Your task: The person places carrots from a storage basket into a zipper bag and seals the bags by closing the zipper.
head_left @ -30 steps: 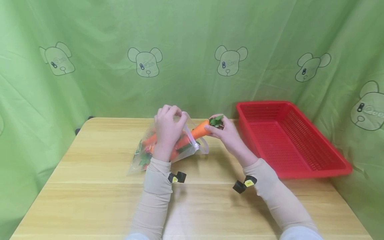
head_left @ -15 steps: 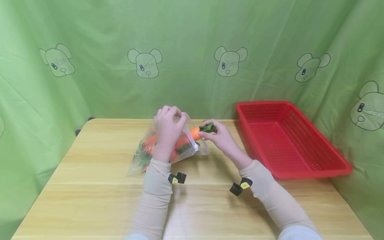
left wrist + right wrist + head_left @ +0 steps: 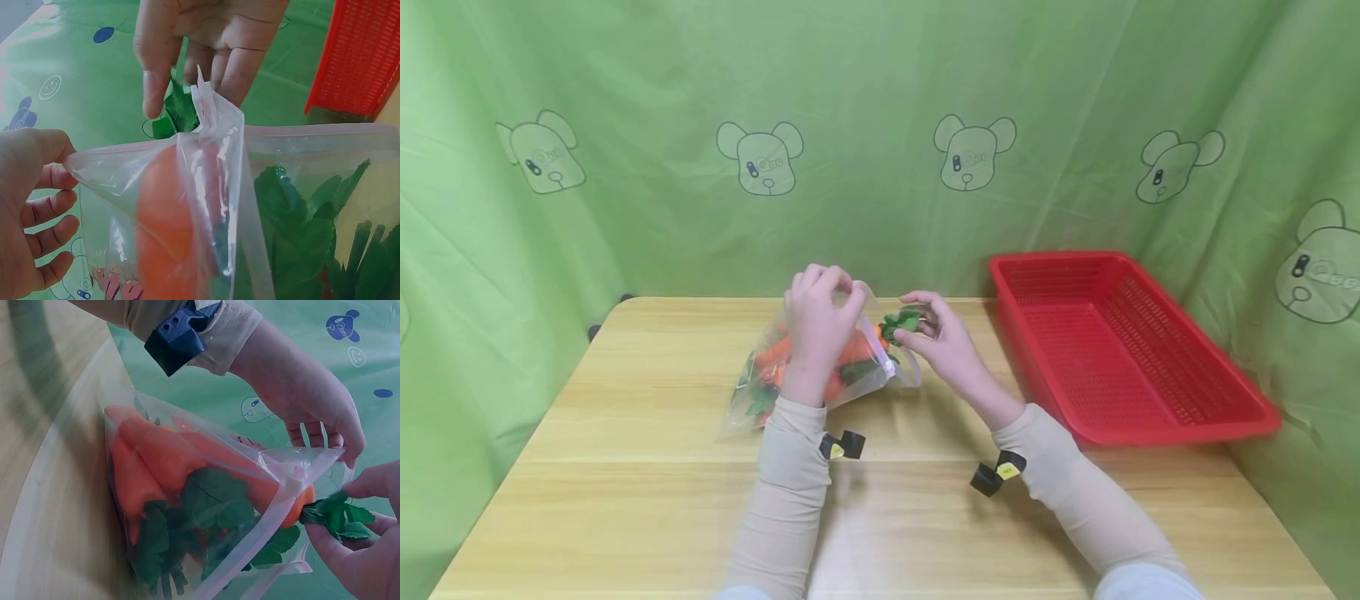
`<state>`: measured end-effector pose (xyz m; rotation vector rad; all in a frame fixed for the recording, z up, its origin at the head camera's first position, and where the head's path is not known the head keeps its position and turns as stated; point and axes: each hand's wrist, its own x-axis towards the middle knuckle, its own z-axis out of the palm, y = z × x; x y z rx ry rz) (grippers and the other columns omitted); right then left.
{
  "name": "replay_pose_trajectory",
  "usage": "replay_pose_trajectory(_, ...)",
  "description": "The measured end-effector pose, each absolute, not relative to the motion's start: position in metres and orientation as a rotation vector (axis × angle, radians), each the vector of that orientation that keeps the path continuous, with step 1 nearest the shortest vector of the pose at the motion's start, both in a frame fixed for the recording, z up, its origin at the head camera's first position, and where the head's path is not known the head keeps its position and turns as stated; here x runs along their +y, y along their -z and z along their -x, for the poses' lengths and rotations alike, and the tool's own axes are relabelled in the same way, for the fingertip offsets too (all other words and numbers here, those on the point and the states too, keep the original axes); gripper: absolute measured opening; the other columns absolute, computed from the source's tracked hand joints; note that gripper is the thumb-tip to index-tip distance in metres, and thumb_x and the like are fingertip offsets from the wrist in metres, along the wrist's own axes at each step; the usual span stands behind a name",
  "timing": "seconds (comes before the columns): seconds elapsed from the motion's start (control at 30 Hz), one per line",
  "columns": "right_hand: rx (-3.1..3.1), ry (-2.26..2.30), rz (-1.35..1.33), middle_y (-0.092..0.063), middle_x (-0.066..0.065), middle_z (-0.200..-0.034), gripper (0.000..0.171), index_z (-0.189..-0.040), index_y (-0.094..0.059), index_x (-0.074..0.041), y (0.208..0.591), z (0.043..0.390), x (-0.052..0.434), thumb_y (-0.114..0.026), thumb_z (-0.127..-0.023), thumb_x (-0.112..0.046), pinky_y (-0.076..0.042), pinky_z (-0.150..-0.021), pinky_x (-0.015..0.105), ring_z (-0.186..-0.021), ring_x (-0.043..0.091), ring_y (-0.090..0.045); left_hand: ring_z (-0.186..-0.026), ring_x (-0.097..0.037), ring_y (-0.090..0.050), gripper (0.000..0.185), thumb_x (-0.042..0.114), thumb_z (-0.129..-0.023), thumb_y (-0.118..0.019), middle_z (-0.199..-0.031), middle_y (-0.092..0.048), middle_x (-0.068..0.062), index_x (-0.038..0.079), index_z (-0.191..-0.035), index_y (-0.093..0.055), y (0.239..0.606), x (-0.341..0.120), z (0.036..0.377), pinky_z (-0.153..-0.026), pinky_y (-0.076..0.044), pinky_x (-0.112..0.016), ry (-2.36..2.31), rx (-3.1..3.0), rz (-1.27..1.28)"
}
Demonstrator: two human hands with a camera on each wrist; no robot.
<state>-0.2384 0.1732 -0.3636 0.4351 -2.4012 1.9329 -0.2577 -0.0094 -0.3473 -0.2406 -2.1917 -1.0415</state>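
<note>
A clear slider zip bag (image 3: pixel 872 382) lies on the table, with several orange carrots (image 3: pixel 150 447) with green leaves inside. My left hand (image 3: pixel 820 321) pinches the bag's rim between thumb and index finger, holding the mouth up; its other fingers are loosely curled in the left wrist view. One carrot (image 3: pixel 165 212) sits in the bag, its leafy top (image 3: pixel 901 323) poking out of the mouth. My right hand (image 3: pixel 947 342) holds that leafy top, thumb on one side and fingers on the other. How firmly it grips is hard to tell.
A red plastic basket (image 3: pixel 1195 435) with slotted walls stands at the table's right, beyond my right forearm. The wooden table (image 3: pixel 647 492) meets green curtains (image 3: pixel 865 233) at the back and sides. Each wrist wears a black camera mount.
My right hand has moved left, sliding the carrot into the bag until mostly its leaves stick out. My left hand has stayed on the bag's rim; the basket has not moved.
</note>
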Motion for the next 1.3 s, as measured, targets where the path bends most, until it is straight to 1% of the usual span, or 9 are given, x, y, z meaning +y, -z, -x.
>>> replay_pose_trajectory(0.13,-2.423,-1.914,-0.462,-0.06,0.023,-0.128,0.048,-0.133,-0.044,-0.003,0.363,0.236,0.173,-0.063,-0.089,-0.002,-0.05,-0.094,0.026,-0.114,0.03,-0.062,-0.085,-0.029,-0.055,0.015,0.023,-0.082,-0.065,-0.088,-0.063,-0.008,0.009,-0.077,-0.065,0.348,-0.009,0.258,-0.078,-0.041,-0.043,1.043,-2.184,0.242)
replay_pose_trajectory(0.23,-2.42,-1.898,-0.474,-0.061,0.023,-0.129,0.046,-0.133,-0.044,-0.002,0.364,0.236,0.175,-0.061,-0.09,-0.001,-0.048,-0.099,0.032,-0.116,0.034,-0.061,-0.085,-0.029,-0.054,0.015,0.023,-0.082,-0.065,-0.088,-0.062,-0.008,0.009,-0.077,-0.064,0.348,-0.009,0.258,-0.077,-0.041,-0.043,1.05,-2.177,0.245)
replay_pose_trajectory(0.43,-2.41,-1.823,-0.444,-0.057,0.024,-0.124,0.045,-0.13,-0.048,0.0,0.367,0.239,0.179,-0.059,-0.087,0.006,-0.05,-0.095,0.029,-0.11,0.031,-0.058,-0.084,-0.028,-0.054,0.015,0.023,-0.082,-0.065,-0.088,-0.062,-0.007,0.01,-0.076,-0.063,0.349,-0.009,0.259,-0.075,-0.039,-0.042,1.062,-2.169,0.247)
replay_pose_trajectory(0.6,-2.419,-1.75,-0.42,-0.058,0.025,-0.114,0.04,-0.122,-0.054,0.005,0.369,0.242,0.18,-0.06,-0.083,0.011,-0.05,-0.096,0.035,-0.103,0.027,-0.058,-0.085,-0.027,-0.053,0.016,0.024,-0.083,-0.065,-0.089,-0.062,-0.007,0.01,-0.076,-0.063,0.349,-0.009,0.258,-0.075,-0.039,-0.041,1.066,-2.181,0.241)
replay_pose_trajectory(0.77,-2.416,-1.715,-0.427,-0.06,0.021,-0.102,0.036,-0.116,-0.06,0.006,0.372,0.243,0.177,-0.063,-0.081,0.011,-0.051,-0.088,0.022,-0.093,0.017,-0.058,-0.086,-0.027,-0.054,0.016,0.025,-0.083,-0.065,-0.09,-0.063,-0.007,0.01,-0.077,-0.064,0.348,-0.009,0.258,-0.077,-0.04,-0.041,1.054,-2.196,0.234)
replay_pose_trajectory(0.9,-2.416,-1.713,-0.456,-0.06,0.023,-0.103,0.033,-0.113,-0.062,0.006,0.374,0.242,0.172,-0.064,-0.081,0.01,-0.051,-0.086,0.018,-0.091,0.013,-0.057,-0.085,-0.027,-0.055,0.015,0.024,-0.083,-0.065,-0.089,-0.063,-0.007,0.01,-0.078,-0.065,0.348,-0.009,0.258,-0.079,-0.041,-0.043,1.044,-2.195,0.239)
replay_pose_trajectory(1.0,-2.409,-1.736,-0.499,-0.061,0.026,-0.106,0.031,-0.112,-0.061,0.007,0.373,0.24,0.169,-0.064,-0.082,0.01,-0.052,-0.086,0.018,-0.091,0.016,-0.06,-0.084,-0.028,-0.054,0.015,0.023,-0.082,-0.065,-0.088,-0.063,-0.008,0.009,-0.078,-0.065,0.348,-0.009,0.258,-0.078,-0.041,-0.043,1.044,-2.19,0.243)
replay_pose_trajectory(1.2,-2.418,-1.803,-0.599,-0.063,0.029,-0.11,0.03,-0.116,-0.058,0.008,0.371,0.236,0.168,-0.061,-0.086,0.008,-0.055,-0.084,0.019,-0.098,0.031,-0.066,-0.084,-0.028,-0.054,0.017,0.025,-0.083,-0.065,-0.088,-0.063,-0.008,0.009,-0.077,-0.064,0.347,-0.01,0.258,-0.076,-0.04,-0.042,1.056,-2.17,0.242)
replay_pose_trajectory(1.3,-2.423,-1.816,-0.624,-0.063,0.029,-0.113,0.03,-0.119,-0.055,0.008,0.371,0.236,0.17,-0.058,-0.089,0.007,-0.055,-0.086,0.02,-0.101,0.029,-0.067,-0.084,-0.028,-0.054,0.018,0.025,-0.084,-0.065,-0.088,-0.064,-0.008,0.008,-0.076,-0.064,0.347,-0.01,0.258,-0.076,-0.04,-0.042,1.068,-2.159,0.243)
